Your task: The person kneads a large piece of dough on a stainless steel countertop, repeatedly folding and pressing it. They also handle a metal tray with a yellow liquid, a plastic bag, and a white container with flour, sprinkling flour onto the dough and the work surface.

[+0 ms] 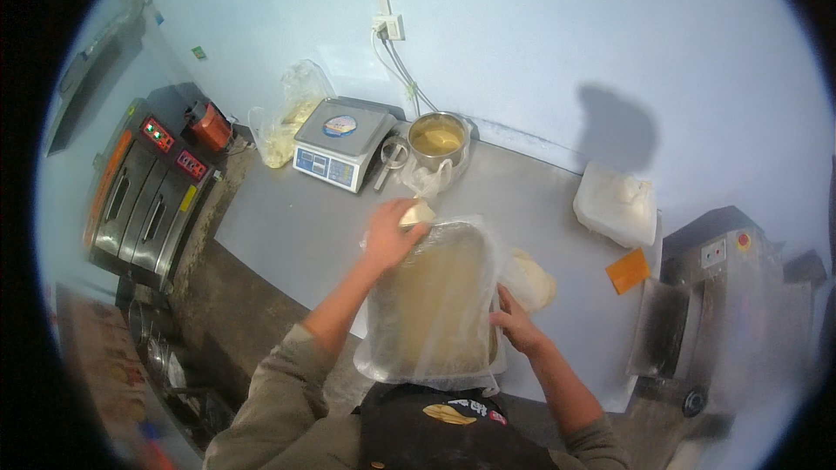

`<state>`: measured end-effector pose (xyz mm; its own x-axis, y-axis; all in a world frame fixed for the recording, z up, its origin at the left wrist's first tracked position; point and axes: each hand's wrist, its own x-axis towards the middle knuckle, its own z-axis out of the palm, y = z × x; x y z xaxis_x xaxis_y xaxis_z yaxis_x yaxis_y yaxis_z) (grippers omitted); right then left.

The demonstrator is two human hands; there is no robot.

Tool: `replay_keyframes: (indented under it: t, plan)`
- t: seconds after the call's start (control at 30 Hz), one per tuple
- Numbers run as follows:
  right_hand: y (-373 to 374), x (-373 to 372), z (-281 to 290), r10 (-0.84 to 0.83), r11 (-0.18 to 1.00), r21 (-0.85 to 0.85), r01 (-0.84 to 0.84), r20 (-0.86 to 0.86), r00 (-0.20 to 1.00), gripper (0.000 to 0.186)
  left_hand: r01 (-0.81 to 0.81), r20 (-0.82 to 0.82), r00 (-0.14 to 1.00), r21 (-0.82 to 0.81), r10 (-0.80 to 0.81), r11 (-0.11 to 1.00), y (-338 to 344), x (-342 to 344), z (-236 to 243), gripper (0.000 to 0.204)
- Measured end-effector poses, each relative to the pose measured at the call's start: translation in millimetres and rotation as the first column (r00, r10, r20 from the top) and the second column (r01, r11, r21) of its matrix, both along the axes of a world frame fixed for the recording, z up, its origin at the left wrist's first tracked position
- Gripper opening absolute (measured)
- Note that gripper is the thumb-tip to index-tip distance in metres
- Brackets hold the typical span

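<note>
Smooth grey table (305,226) fills this corner; at its near edge lies a rectangular tray (379,322) in crinkled, cloudy plastic, between both hands. Right hand (515,322) touches its side, grip unclear; left hand (394,233) clasps a pale, smooth lump (418,214) by its far-left corner.

Under cloudy plastic (433,300) — unclear; pale piece (418,212) — partly hidden by left hand (391,237).
</note>
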<state>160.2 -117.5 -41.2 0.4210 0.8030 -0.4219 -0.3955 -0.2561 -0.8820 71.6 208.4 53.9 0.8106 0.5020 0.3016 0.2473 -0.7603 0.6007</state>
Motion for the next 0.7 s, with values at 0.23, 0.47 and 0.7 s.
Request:
replay_keyframes:
  t: [0.23,0.47,0.7]
  plan:
    - [0,-7,24,0.062,0.997,-0.036,-0.062,0.008,0.998,0.109,0.271,-0.272,0.801,-0.629,-0.533,0.729,-4,105,1,0.036]
    - [-12,-13,26,0.005,1.000,-0.008,-0.005,0.023,1.000,0.106,0.063,-0.337,0.816,-0.755,-0.469,0.652,-21,131,-13,0.030]
    - [-23,-14,12,-0.037,0.999,0.009,0.037,-0.017,0.999,0.102,-0.019,-0.207,0.953,-0.767,-0.219,0.642,-10,129,-41,0.019]
